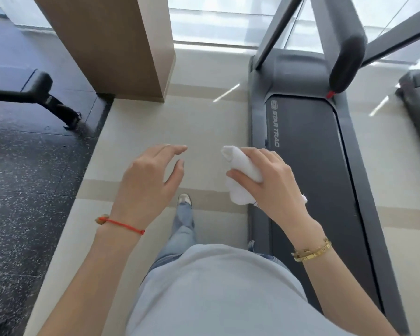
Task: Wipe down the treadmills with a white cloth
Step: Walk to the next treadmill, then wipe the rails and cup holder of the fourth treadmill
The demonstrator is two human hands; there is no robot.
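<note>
A grey treadmill with a dark belt stands to my right; its padded handrail reaches toward me at the upper right. My right hand is shut on a bunched white cloth, held in the air just left of the treadmill's left side rail. My left hand hovers beside it over the pale floor, fingers apart and holding nothing. A second treadmill shows partly at the right edge.
A brown pillar rises ahead on the left. Dark speckled rubber flooring with a black equipment bar lies left of the pale tiled aisle where I stand. Windows run along the far wall.
</note>
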